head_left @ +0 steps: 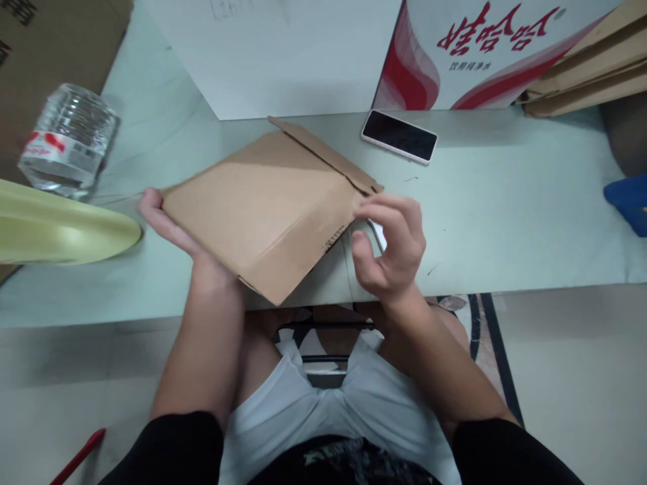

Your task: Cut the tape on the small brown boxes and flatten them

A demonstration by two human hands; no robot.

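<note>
While your left hand runs under the flat cardboard piece, fingers stretched along its 9 o'clock edge and propping it up tilted, your right hand sits at the 3 o'clock edge with fingers curled and thumb drawn toward them, seemingly nipping a small pale tab or tape end, though the view is too blurred to confirm what it grips. That cardboard lies at the near middle of the pale table, its lower corner overhanging the table's 6 o'clock edge, with a narrow flap raised along its far side. At 1 o'clock from the cardboard a dark-screened phone lies flat. A red-and-white printed carton stands behind it. At 10 o'clock a clear water bottle appears, with a yellow-green disc just below it. Stacked brown cardboard rests at 2 o'clock.
</note>
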